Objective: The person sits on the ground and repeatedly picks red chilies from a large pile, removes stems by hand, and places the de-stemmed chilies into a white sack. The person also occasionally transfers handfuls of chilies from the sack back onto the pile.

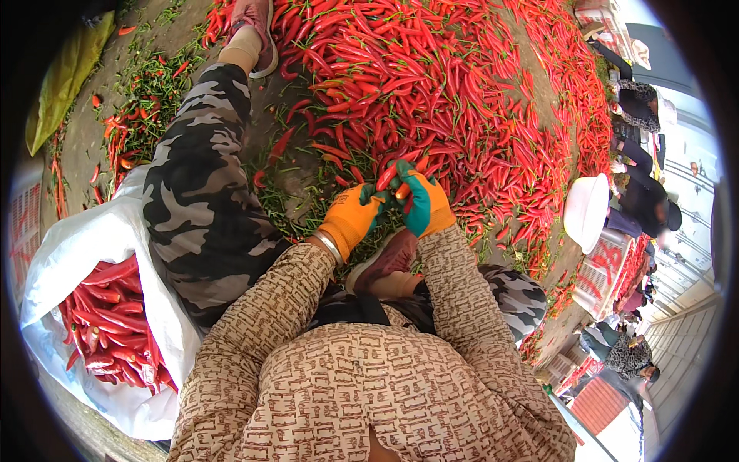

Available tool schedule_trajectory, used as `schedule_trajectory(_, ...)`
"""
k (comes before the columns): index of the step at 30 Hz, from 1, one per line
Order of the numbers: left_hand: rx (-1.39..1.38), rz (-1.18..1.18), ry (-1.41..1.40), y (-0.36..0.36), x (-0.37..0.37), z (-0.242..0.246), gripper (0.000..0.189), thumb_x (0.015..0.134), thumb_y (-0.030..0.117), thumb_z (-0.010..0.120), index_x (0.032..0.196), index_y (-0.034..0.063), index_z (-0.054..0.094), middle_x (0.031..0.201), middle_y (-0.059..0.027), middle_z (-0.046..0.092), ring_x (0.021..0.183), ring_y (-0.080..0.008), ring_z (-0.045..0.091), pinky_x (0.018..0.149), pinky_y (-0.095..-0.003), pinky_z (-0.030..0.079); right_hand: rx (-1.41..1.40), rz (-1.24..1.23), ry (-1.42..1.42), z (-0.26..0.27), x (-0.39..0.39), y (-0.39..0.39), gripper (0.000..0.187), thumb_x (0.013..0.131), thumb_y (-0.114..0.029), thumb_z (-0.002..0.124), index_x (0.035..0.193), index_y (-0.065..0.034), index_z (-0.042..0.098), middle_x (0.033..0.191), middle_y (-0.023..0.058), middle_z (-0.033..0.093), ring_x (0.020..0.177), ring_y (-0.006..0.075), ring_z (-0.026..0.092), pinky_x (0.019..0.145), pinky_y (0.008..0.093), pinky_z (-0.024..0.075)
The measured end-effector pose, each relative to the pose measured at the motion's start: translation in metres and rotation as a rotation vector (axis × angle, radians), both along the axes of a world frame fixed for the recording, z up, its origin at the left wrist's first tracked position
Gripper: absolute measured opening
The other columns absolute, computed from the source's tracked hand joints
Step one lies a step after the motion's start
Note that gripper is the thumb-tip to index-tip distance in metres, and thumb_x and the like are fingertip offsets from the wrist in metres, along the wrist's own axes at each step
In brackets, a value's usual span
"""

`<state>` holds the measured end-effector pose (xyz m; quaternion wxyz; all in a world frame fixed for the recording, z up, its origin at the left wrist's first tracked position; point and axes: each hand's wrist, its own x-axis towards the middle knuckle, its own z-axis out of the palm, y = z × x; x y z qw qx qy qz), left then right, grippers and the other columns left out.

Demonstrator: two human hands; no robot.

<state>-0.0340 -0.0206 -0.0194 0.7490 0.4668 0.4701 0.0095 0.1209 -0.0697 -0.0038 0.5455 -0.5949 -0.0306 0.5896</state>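
Observation:
Both hands wear orange knit gloves with green coated fingers and meet in front of my body, above the ground. My right hand (pixel 426 199) is closed around a few red chili peppers (pixel 404 187), their ends sticking out between the fingers. My left hand (pixel 353 215), with a silvery bangle at the wrist, has its fingers pinched at the near end of a red chili beside the other hand; its fingertips are partly hidden. Beyond them spreads a large heap of red chilies (pixel 404 75) with green stems. Loose green stems (pixel 294 202) lie on the ground beneath.
At the left stands a white sack (pixel 75 237) holding stemless red chilies (pixel 109 323). A yellow plastic sheet (pixel 69 81) lies farther up. Toward the right are a white basin (pixel 586 213), a filled plastic crate (pixel 603 271) and several other people (pixel 641 196).

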Motion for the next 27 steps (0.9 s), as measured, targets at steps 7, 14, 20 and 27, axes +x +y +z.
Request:
schedule_trajectory(7,0.607,-0.464,0.005,0.000,-0.003,0.022,0.025,0.088,0.025,0.054,0.104,0.0065,0.060,0.091,-0.0155,0.064,0.079,-0.0321,0.061,0.067,-0.0410,0.048,0.012,0.449,-0.201,0.016,0.017,0.004,0.031,0.093,-0.019,0.053,0.114,0.0032,0.053,0.074,0.0060,0.060,0.070,0.0155,0.056,0.067,0.0270,0.0482)
schedule_trajectory(14,0.580,-1.010,0.060,0.001,0.001,0.033,0.045,0.090,0.041,0.047,0.125,0.0133,0.051,0.123,-0.0141,0.055,0.109,-0.0311,0.055,0.092,-0.0412,0.044,-0.359,0.304,-0.633,-0.024,0.085,0.038,0.028,0.081,-0.026,0.066,0.096,-0.0027,0.063,0.077,0.0091,0.064,0.064,0.0190,0.059,0.062,0.0331,0.0492)
schedule_trajectory(20,0.486,-0.855,0.123,0.006,0.009,0.023,0.053,0.089,0.046,0.047,0.131,0.0129,0.045,0.131,-0.0130,0.049,0.116,-0.0309,0.049,0.099,-0.0410,0.039,-1.006,1.101,-1.373,-0.064,0.137,0.095,0.071,0.080,-0.051,0.057,0.137,-0.0139,0.039,0.128,0.0092,0.054,0.109,0.0266,0.057,0.089,0.0418,0.0468)
schedule_trajectory(27,0.475,-0.215,0.013,0.002,0.009,0.010,0.042,0.088,0.032,0.057,0.119,0.0039,0.054,0.120,-0.0127,0.056,0.108,-0.0290,0.055,0.091,-0.0382,0.044,-0.853,0.434,-0.679,-0.079,0.137,0.071,0.069,0.077,-0.042,0.068,0.131,-0.0045,0.047,0.100,0.0114,0.064,0.085,0.0211,0.063,0.076,0.0382,0.0512)
